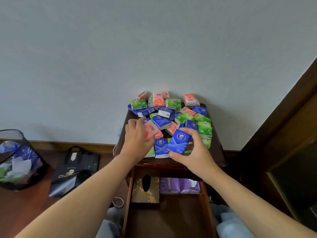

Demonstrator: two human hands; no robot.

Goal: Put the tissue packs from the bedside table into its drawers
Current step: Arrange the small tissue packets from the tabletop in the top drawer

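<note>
A heap of small tissue packs [171,109] in blue, green and pink covers the top of the dark wooden bedside table [217,148]. My right hand [193,152] grips a blue tissue pack [180,141] at the front of the heap, tilted upright. My left hand [135,140] closes on a pink tissue pack [151,131] at the heap's left front. Another blue pack [161,147] stands between my hands. Below, the top drawer [205,203] is pulled out, with bare wood in its front part.
Inside the drawer's back lie a gold tissue box [145,189] and purple packs [180,185]. On the floor to the left stand a black mesh waste bin [18,160] and a black bag [75,170]. A dark wooden frame [291,134] rises on the right.
</note>
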